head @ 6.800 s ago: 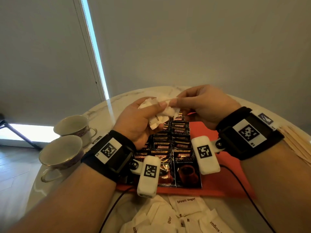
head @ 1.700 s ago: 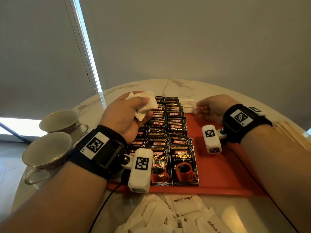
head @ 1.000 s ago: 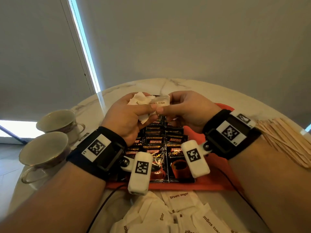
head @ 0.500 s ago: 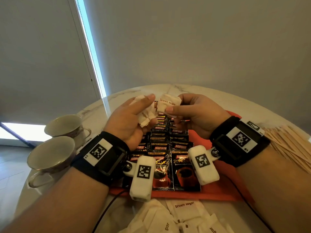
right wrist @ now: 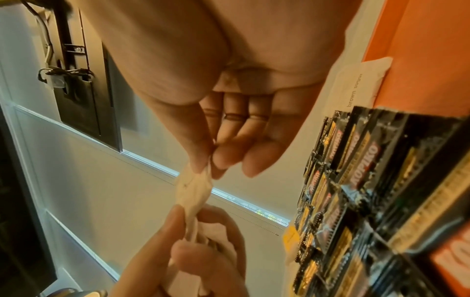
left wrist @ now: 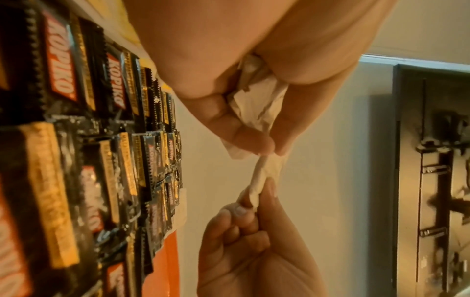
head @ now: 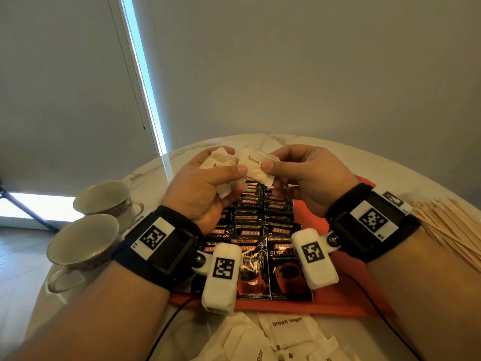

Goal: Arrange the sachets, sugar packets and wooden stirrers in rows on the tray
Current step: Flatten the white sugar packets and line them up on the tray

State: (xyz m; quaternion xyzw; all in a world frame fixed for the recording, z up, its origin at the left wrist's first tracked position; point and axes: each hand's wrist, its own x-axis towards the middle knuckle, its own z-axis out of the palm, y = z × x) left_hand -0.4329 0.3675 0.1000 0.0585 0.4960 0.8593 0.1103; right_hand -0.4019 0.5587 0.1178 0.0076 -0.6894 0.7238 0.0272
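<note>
I see one brown sugar packet (head: 256, 166) held in the air between both hands, above the far end of the orange tray (head: 348, 303). My right hand (head: 309, 181) pinches its right edge between thumb and forefinger, the other fingers curled loosely under it. My left hand (head: 205, 190) pinches the packet's left edge with the thumb, and the same hand's fingers are curled round a crumpled bunch of sugar packets (head: 218, 162) in its palm. In the left wrist view the pinched packet (left wrist: 264, 178) stretches edge-on from one thumb to the other.

Below the hands, black Kopiko coffee sachets (head: 263, 254) lie on the tray in overlapping rows that run from the near edge away from me; I count at least two rows, and a third is partly hidden under my left wrist. In the right wrist view a single placed sugar packet (right wrist: 361, 80) lies flat at the far end of the tray, just beyond the sachets.

Near me on the marble worktop (head: 364, 160), off the tray, sits a loose pile of sugar packets (head: 286, 337). To the right of the tray a heap of wooden stirrers (head: 453, 227) lies on the worktop. To the left stand two teacups (head: 86, 238), one behind the other.
</note>
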